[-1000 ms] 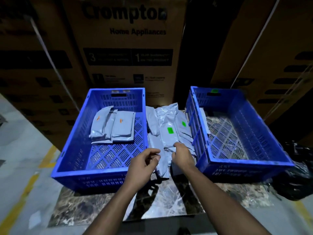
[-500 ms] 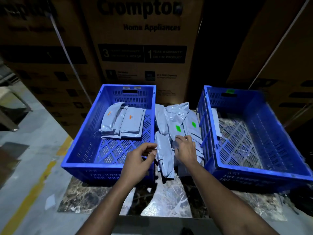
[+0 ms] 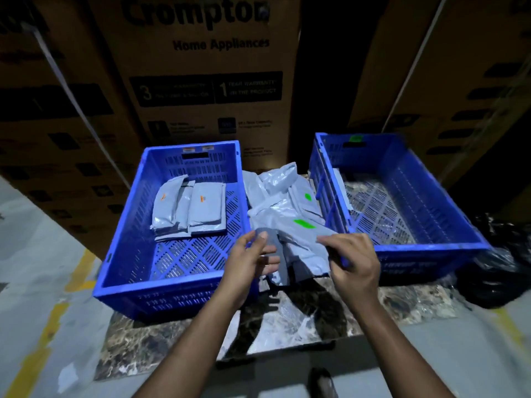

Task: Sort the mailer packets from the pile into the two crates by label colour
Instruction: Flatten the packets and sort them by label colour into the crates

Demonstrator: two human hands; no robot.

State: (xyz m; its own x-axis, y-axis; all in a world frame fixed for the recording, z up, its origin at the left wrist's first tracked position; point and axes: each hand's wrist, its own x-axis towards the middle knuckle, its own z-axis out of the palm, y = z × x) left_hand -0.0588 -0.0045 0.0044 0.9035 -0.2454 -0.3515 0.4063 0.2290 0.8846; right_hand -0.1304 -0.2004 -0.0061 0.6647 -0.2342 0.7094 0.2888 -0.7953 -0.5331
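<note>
Between two blue crates lies a pile of grey mailer packets [image 3: 277, 185]. A packet with a green label [image 3: 301, 234] is raised off the pile's near end. My right hand [image 3: 355, 262] grips its right edge, and my left hand [image 3: 251, 259] pinches its left end. Another green-labelled packet [image 3: 309, 202] lies behind it. The left crate [image 3: 120, 254] has orange tags on its far wall and holds several packets with orange labels [image 3: 201, 208]. The right crate [image 3: 431, 248] has a green tag, and one packet [image 3: 343, 191] leans against its left wall.
Crates and pile sit on a marble slab [image 3: 301, 320] on the floor. Large cardboard boxes [image 3: 201, 81] stand close behind. A black plastic bag [image 3: 500, 271] lies to the right of the right crate. A yellow floor line [image 3: 76, 271] runs at left.
My right hand has lifted the green-labelled packet off the pile and drawn it right and toward me. My left hand has moved in to its left end.
</note>
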